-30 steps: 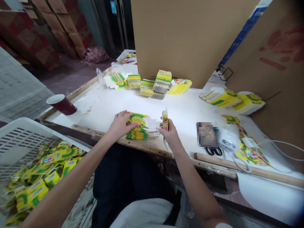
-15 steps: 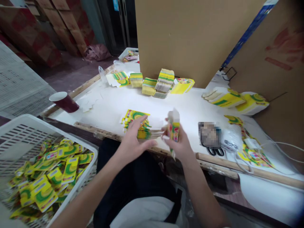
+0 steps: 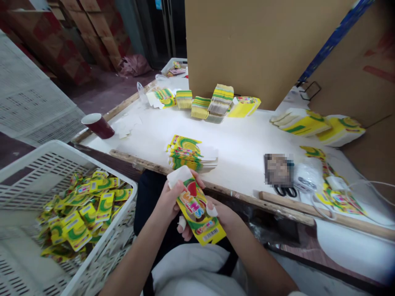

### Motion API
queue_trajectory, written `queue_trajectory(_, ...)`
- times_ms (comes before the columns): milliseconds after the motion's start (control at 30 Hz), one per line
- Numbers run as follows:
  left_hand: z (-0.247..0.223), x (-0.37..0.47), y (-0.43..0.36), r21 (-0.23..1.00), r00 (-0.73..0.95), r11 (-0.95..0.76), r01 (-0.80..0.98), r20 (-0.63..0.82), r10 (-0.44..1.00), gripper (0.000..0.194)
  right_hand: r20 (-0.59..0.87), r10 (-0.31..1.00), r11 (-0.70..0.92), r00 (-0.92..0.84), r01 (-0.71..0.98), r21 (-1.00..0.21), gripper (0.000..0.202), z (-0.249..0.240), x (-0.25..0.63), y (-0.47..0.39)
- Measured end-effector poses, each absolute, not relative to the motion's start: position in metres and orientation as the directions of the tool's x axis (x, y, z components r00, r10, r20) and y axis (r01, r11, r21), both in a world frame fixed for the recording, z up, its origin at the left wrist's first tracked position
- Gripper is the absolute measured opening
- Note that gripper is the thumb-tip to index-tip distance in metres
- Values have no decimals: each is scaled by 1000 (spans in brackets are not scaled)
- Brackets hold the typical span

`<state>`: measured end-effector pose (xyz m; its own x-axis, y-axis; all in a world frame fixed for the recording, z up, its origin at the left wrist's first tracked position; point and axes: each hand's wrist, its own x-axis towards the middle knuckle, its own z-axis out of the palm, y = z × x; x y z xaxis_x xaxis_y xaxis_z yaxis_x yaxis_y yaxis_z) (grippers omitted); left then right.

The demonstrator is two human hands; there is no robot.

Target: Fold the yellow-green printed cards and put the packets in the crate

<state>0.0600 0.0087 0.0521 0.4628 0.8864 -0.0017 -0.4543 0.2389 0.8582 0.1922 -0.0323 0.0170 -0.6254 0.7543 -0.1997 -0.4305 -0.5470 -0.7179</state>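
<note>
A yellow printed carton point(image 3: 200, 216) with a white end flap is held tilted above my lap, just in front of the table edge. My left hand point(image 3: 168, 203) grips its upper left end near the flap, thumb on the printed face. Along its right side my right hand point(image 3: 220, 213) is closed on it, with white wrapping on a fingertip. Whether anything is inside the carton cannot be seen. Just beyond my hands, a fanned stack of flat yellow-green cartons point(image 3: 187, 150) lies on the white tabletop point(image 3: 240, 142).
A white plastic basket point(image 3: 18, 197) of small yellow packets point(image 3: 77, 234) stands on the left. A dark red cup point(image 3: 101, 127) sits by the table's left edge. Bundled cartons point(image 3: 220, 98) line the cardboard wall point(image 3: 247, 49). Black-handled scissors point(image 3: 285, 191) lie to the right.
My right hand has brought the carton down from over the table toward my lap. My left hand has left the stack's side and taken hold of it too. The view has shifted slightly.
</note>
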Motion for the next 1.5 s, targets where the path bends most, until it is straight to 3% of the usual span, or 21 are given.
queue_trajectory(67,49,53,11,883,423,185,-432,17,906,49,-174,721,-560,-671,-416,-716,60,17,196,-32)
queue_trajectory(133,50,43,12,912,382,123,-390,39,923,56,-172,730,-493,-661,-335,-803,56,23,202,-30)
queue_trajectory(200,58,32,10,953,274,-38,-300,124,954,60,-170,792,-282,-587,-104,-954,55,34,209,-28)
queue_trajectory(267,74,20,5,960,161,-271,-72,279,947,60,-103,860,22,-500,237,-971,59,45,213,-27)
queue_trajectory(333,90,11,-1,871,211,-407,276,358,910,60,7,883,274,-469,505,-818,63,55,214,-27)
queue_trajectory(400,100,6,-2,758,386,-402,513,214,897,60,105,864,441,-493,639,-630,60,60,210,-27)
queue_trajectory(467,98,6,1,731,531,-362,579,0,847,66,187,827,552,-530,705,-446,47,64,204,-28)
queue_trajectory(567,76,13,9,781,658,-269,564,-229,717,74,257,758,649,-599,728,-219,30,66,197,-27)
queue_trajectory(667,50,28,6,836,678,-220,502,-223,700,78,251,711,695,-657,711,-106,19,65,196,-26)
queue_trajectory(800,37,45,-7,856,523,-175,487,-125,843,57,332,769,607,-546,786,-115,27,57,209,-24)
queue_trajectory(867,38,49,-12,854,454,-156,496,-102,885,51,424,842,463,-334,849,-252,46,51,221,-23)
queue_trajectory(933,39,49,-13,859,379,-131,495,-77,922,54,436,897,318,-67,783,-535,62,43,231,-21)
queue_trajectory(967,39,49,-13,867,348,-120,484,-65,935,58,384,923,275,24,658,-701,66,39,233,-21)
queue_trajectory(1033,36,50,-14,887,321,-124,444,-28,947,67,204,978,185,41,276,-943,62,30,231,-23)
queue_trajectory(1067,35,50,-15,896,327,-146,420,0,945,71,113,993,115,-25,78,-990,56,25,227,-24)
queue_trajectory(1133,31,51,-16,898,348,-209,387,67,935,73,-17,990,-44,-141,-191,-981,45,18,216,-27)
queue_trajectory(1200,29,52,-16,888,338,-248,386,114,934,69,-50,985,-100,-164,-317,-943,49,15,206,-30)
queue_trajectory(1333,27,51,-16,877,282,-219,427,101,954,62,27,987,-19,-161,-282,-959,55,15,199,-32)
queue_trajectory(1500,26,53,-22,854,360,-230,467,54,931,78,-149,986,-168,-78,-430,-887,40,11,198,-25)
